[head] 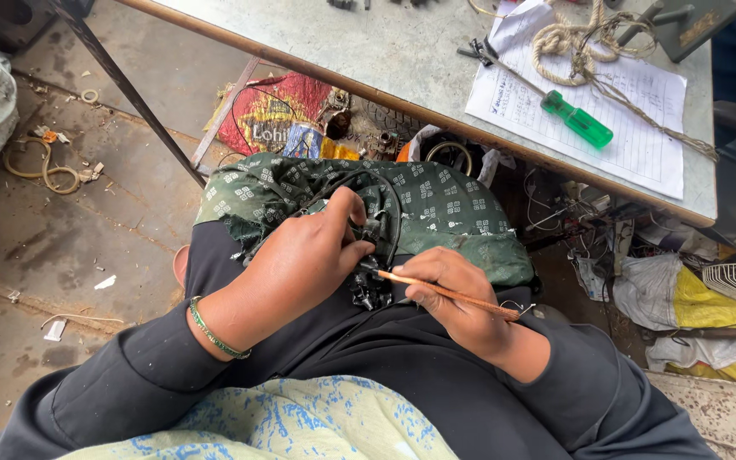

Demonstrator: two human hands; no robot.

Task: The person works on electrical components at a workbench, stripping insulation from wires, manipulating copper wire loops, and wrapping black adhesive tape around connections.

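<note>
Small black metal-and-plastic part with wires [370, 285] sits right in the person's lap, on a dark green patterned cloth [445, 213] spread over the knees. Left hand [304, 255] is clamped around its upper end, thumb and fingers curled tight on it, green beaded bangle [215, 334] on that wrist. Right hand [453, 290] sits at about 3 o'clock from the part, fingers pinched on a thin copper-coloured rod [453, 296] whose tip touches the part's side. A black cable [389, 209] loops up from the part toward 12 o'clock across the cloth.

Further out at 1 o'clock, a grey worktable [368, 60] carries a green-handled screwdriver [577, 119] lying on a lined white paper sheet [641, 136], with a coil of tan rope [572, 43] just beside it. Red printed bag [266, 115] is under the table at 11 o'clock, and yellow plastic bags [709, 311] are piled at 3 o'clock
</note>
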